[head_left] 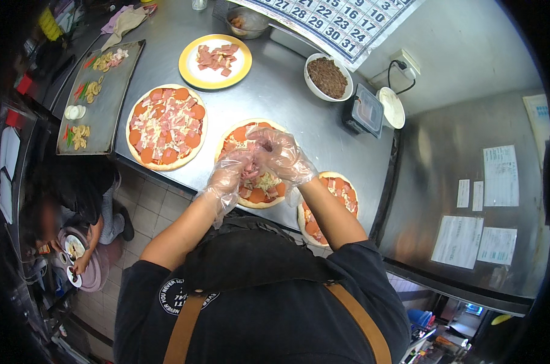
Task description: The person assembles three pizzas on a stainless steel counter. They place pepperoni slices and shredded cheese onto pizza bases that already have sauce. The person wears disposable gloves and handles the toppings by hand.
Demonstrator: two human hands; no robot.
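Both my hands wear clear plastic gloves and meet above the middle pizza (266, 189), which carries pepperoni slices and shredded cheese. My left hand (231, 175) is closed around pink ham pieces (250, 170), part of which show between the gloves. Close against it, my right hand (282, 156) has its fingers bent and pinched at the same ham. The gloves cover much of the pizza's centre. To the left lies a pizza (166, 127) topped with pepperoni, ham and cheese. Another topped pizza (329, 209) is partly under my right forearm.
A yellow-rimmed plate (185, 64) holds cut ham. Toward the back right stand a white bowl of cooked minced meat (327, 77), a dark lidded container (364, 109) and a white tub (392, 108). A metal tray (108, 91) bears vegetable portions. At lower left, another person (87, 200) handles dishes.
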